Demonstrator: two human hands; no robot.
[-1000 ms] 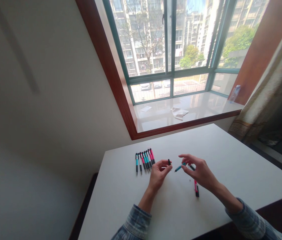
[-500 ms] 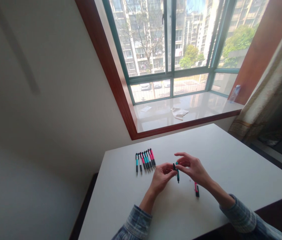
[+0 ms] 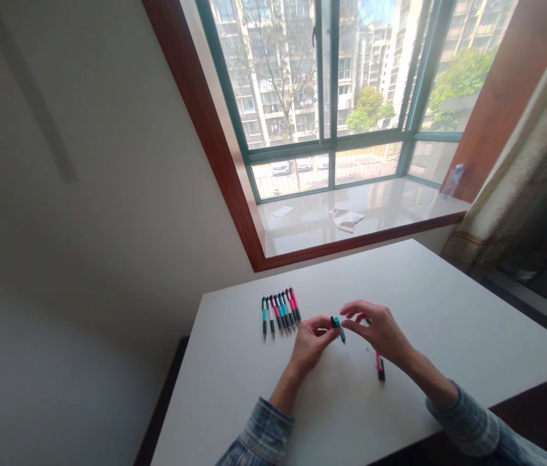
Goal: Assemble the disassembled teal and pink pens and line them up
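My left hand pinches a teal pen with a black clip between thumb and fingers, above the white table. The pen tilts, its lower end pointing down and right. Just right of it is my right hand, its thumb and index finger slightly apart near the pen's upper end. A small dark thing shows among its curled fingers, too small to make out. Below my right hand lies a pink and black piece, perhaps pen parts. Left of my left hand, several pens in teal, white and pink lie side by side.
The white table borders the wall and a window sill. A crumpled cloth, a paper piece and a clear bottle are on the sill. A curtain hangs at the right. A tiny speck lies near the pink piece.
The teal pen has tilted and moved slightly left and up in my left hand. My right thumb and finger have come off its upper end.
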